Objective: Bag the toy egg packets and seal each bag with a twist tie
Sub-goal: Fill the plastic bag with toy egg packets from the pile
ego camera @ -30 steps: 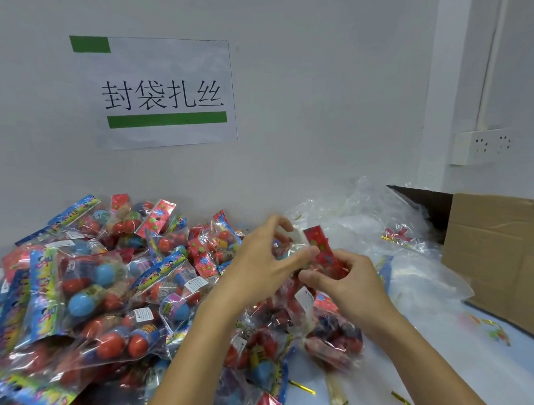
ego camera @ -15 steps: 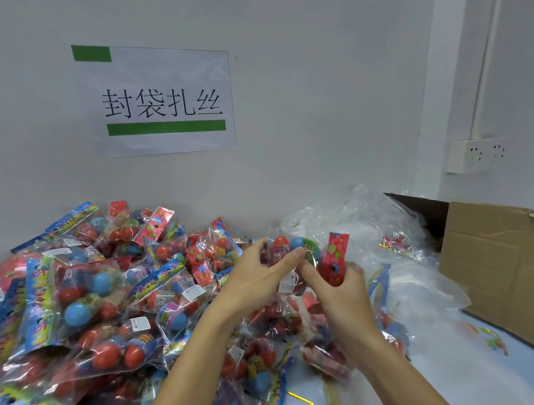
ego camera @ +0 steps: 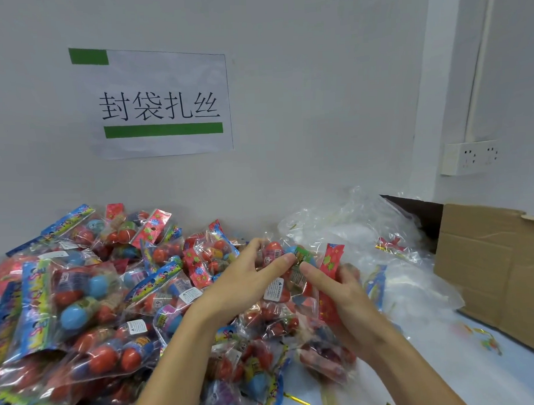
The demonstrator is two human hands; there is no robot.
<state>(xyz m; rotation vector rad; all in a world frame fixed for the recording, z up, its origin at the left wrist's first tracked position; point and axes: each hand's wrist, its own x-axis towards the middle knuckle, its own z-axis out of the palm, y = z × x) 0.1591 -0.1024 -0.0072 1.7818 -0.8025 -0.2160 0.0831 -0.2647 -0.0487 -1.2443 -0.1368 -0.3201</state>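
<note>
At the middle of the table, just in front of the heap, I have both hands up on one clear plastic packet of red and blue toy eggs (ego camera: 284, 262). My left hand (ego camera: 247, 281) grips its left side, thumb lying across the front and fingers curled over the top edge; my right hand (ego camera: 338, 290) holds the right side, thumb pressed to the front beside the other thumb, with the red flowered header card (ego camera: 332, 257) standing up just above it. A second ago that header card was pinched between my fingertips and tilted left; now it stands nearly upright off to the right, and the eggs have come round to face me with the white warning label (ego camera: 276, 288) showing. I read that as the packet being turned and squared up for bagging, not yet bagged: I cannot make out an outer bag around it. Left of my hands the big pile of unbagged egg packets with blue and red headers (ego camera: 81, 299) looks as large as it did, so most of the job remains. Right of my hands lies the crumpled heap of clear plastic bags (ego camera: 366, 229), and gold twist ties (ego camera: 297, 401) are scattered on the table near my forearms. A brown cardboard box (ego camera: 492, 264) sits at the far right.
</note>
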